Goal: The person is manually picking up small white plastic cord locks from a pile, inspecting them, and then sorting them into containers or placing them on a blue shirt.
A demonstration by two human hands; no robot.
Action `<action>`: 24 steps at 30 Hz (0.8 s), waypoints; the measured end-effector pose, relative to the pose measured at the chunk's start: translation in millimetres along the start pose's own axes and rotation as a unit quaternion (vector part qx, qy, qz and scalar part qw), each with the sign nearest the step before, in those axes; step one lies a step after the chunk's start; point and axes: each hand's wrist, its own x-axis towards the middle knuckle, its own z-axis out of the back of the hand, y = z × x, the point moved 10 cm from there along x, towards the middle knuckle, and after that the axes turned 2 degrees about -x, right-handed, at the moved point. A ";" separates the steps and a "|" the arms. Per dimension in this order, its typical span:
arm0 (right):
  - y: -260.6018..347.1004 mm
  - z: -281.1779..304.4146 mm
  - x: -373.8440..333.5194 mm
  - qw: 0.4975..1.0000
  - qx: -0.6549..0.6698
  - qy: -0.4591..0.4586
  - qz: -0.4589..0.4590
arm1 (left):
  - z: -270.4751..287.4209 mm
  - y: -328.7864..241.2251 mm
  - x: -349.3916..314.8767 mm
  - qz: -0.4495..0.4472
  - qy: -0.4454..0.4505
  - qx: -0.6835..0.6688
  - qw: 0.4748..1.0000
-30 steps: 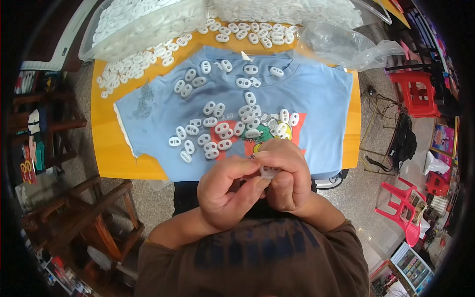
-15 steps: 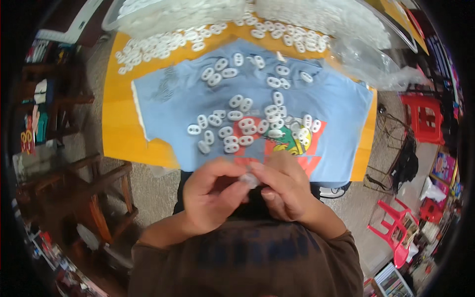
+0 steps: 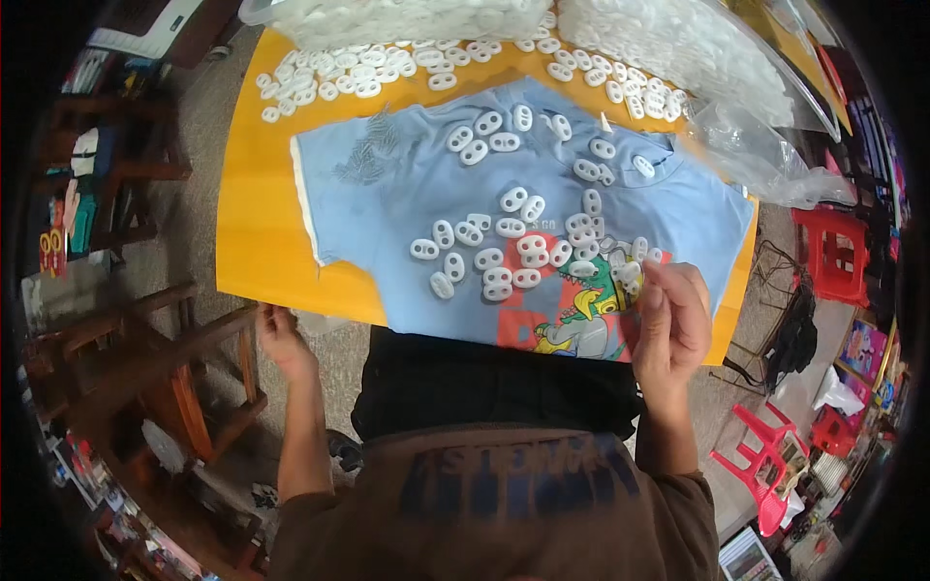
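My right hand [image 3: 675,324] is over the right part of a light blue T-shirt [image 3: 407,213], thumb and fingertips pinched together. Its fingertips hide whatever is between them, right beside several white oval two-holed plastic pieces [image 3: 528,278] lying on the printed picture. More of these pieces are spread in loose groups over the shirt. Off the table's front left edge, my left hand [image 3: 283,341] hangs low with curled fingers. Shadow blurs its fingertips, and I cannot make out anything in them.
The shirt covers much of a yellow tabletop [image 3: 254,223]. More white pieces [image 3: 363,73] lie along its back, before two clear bins [image 3: 417,21] heaped with white pieces. A crumpled clear bag [image 3: 751,145] is at back right. Red stools [image 3: 831,254] stand rightward, a wooden bench [image 3: 184,368] leftward.
My hands were together at the shirt's front edge around a small pale, translucent thing. They have parted: left out past the table's left edge, right over the print. The view has shifted.
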 end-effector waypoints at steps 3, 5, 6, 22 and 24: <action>-6.5 3.3 -3.0 0.999 -0.051 0.003 0.000 | -23.4 -81.9 0.6 -0.056 -0.070 -0.007 0.996; -18.2 6.5 -5.1 0.998 -0.050 -0.004 -0.047 | -27.8 -88.7 5.5 -0.023 -0.064 -0.057 0.996; -19.4 7.7 -5.0 0.997 -0.055 -0.007 -0.051 | -33.9 -95.5 1.9 -0.020 -0.058 -0.058 0.996; -27.5 6.5 -1.8 0.996 -0.091 -0.003 -0.025 | -226.4 -250.0 -116.2 -0.452 0.328 0.287 0.778; -27.0 6.7 -2.3 0.996 -0.085 -0.006 -0.022 | -259.3 -249.2 -130.3 -0.480 0.386 0.303 0.727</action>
